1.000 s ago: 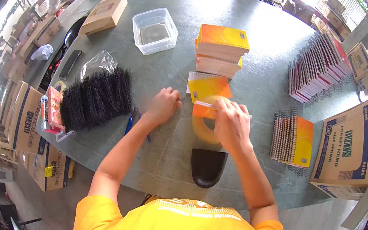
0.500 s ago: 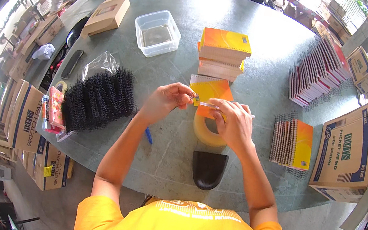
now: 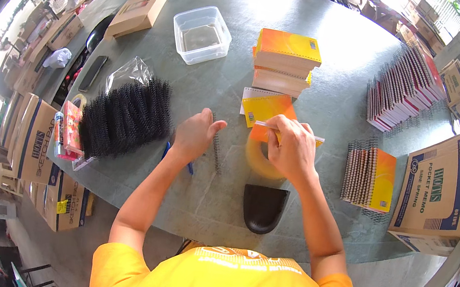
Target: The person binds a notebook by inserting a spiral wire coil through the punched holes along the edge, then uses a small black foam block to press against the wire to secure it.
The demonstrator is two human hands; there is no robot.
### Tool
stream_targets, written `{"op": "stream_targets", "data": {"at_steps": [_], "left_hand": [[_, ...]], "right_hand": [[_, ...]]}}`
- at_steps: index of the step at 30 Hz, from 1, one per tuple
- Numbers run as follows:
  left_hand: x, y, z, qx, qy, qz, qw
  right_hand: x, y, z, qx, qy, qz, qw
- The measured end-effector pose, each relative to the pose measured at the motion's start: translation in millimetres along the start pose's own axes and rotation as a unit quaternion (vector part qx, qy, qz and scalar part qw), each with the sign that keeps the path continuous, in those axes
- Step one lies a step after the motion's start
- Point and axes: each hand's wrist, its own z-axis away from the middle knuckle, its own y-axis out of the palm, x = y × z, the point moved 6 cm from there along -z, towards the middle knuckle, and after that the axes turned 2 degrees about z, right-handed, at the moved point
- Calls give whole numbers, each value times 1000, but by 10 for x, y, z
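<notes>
A thin pale stick [image 3: 319, 139] runs crosswise under the closed fingers of my right hand [image 3: 292, 150], which grips it over a small yellow-orange pad [image 3: 262, 110] with punched holes. To the left, my left hand [image 3: 193, 134] is slightly blurred, its thumb raised. A black spiral coil [image 3: 216, 152] runs down from its fingertips past the thumb, seemingly held there; the exact grip is hard to see. Just below my right hand lies a roll of tape [image 3: 259, 162], partly covered. Nearer to me sits a dark, rounded block [image 3: 263, 210].
A heap of black coils [image 3: 126, 118] lies left, beside a blue pen [image 3: 190, 168]. Farther off are a clear plastic tub [image 3: 200, 35] and stacked yellow pads [image 3: 289, 47]. Spiral-bound notebooks [image 3: 382, 178], red-covered notebooks [image 3: 402, 91] and a carton [image 3: 432, 193] stand right.
My left hand has drawn back left from the pad, and the coil now shows beside it. My right hand keeps the stick, with slight movement. The pad has turned a little.
</notes>
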Motion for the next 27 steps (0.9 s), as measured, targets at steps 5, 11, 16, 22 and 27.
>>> {"op": "stream_targets", "data": {"at_steps": [5, 11, 16, 22, 27], "left_hand": [[280, 278, -176, -38, 26, -5, 999], [-483, -243, 212, 8, 84, 307, 948], [-698, -312, 373, -80, 236, 233, 940], [-684, -229, 324, -92, 176, 229, 953], [-773, -323, 300, -160, 245, 244, 925]], "right_hand": [[213, 11, -43, -55, 15, 34, 998], [128, 50, -23, -86, 18, 74, 993], [122, 57, -25, -75, 4, 37, 997], [113, 27, -1, -82, -27, -7, 996], [112, 46, -9, -63, -41, -4, 997]]}}
